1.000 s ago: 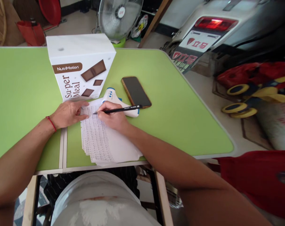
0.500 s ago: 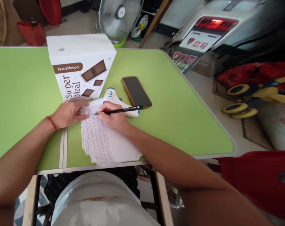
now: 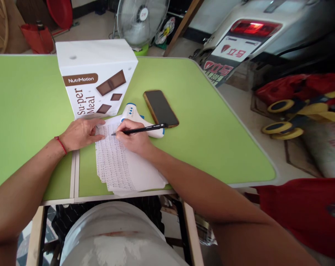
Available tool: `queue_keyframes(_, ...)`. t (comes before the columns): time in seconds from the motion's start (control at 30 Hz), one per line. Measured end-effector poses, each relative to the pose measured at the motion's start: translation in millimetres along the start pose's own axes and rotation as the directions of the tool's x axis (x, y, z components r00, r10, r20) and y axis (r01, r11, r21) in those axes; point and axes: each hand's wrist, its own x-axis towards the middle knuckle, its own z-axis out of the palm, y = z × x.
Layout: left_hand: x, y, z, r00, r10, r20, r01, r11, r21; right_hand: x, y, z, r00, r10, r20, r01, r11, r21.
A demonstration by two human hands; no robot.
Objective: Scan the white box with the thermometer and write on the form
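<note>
My right hand (image 3: 134, 137) is closed around a black pen (image 3: 145, 129), its tip at the written part of a sheet of paper (image 3: 114, 162). Rows of small handwriting fill the sheet's left side; the right side looks blank. Several sheets seem to lie stacked unevenly. My left hand (image 3: 82, 133) rests at the paper's upper left edge, thumb and fingers apart, holding nothing. Just beyond my right hand lies a white and blue handheld device (image 3: 130, 112), shaped like a forehead thermometer, partly hidden by that hand and the pen.
A white NutriMotion box (image 3: 98, 70) stands behind my left hand. A smartphone (image 3: 161, 108) lies right of the device on the green table (image 3: 211, 147). Beyond the table are a fan (image 3: 142, 22) and a white scooter (image 3: 256, 27); red cloth (image 3: 303, 210) is at lower right.
The view has shifted very slightly. Both hands, the pen and the paper keep nearly the same places.
</note>
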Motion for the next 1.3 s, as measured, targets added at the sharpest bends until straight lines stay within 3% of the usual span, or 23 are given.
queue_keyframes(0.53,0.4,2.3,-0.6,1.000,-0.028,0.009,0.028,1.000,-0.006,-2.0,0.2,-1.2,0.993,-0.048,0.105,0.049,0.999,-0.005)
queue_keyframes(0.93,0.4,2.9,-1.2,0.999,-0.036,0.010,0.036,0.999,-0.006,-1.6,-1.7,-1.2,0.991,-0.035,0.129,0.038,0.999,-0.015)
queue_keyframes(1.13,0.3,2.1,-0.5,1.000,-0.025,0.002,0.025,1.000,-0.006,-0.7,-2.8,-0.9,0.997,-0.019,0.071,0.020,1.000,-0.007)
queue_keyframes(1.3,0.5,3.2,-0.9,0.999,-0.031,0.012,0.031,0.999,-0.010,-1.1,-2.7,-1.3,0.993,0.000,0.115,0.001,1.000,-0.004)
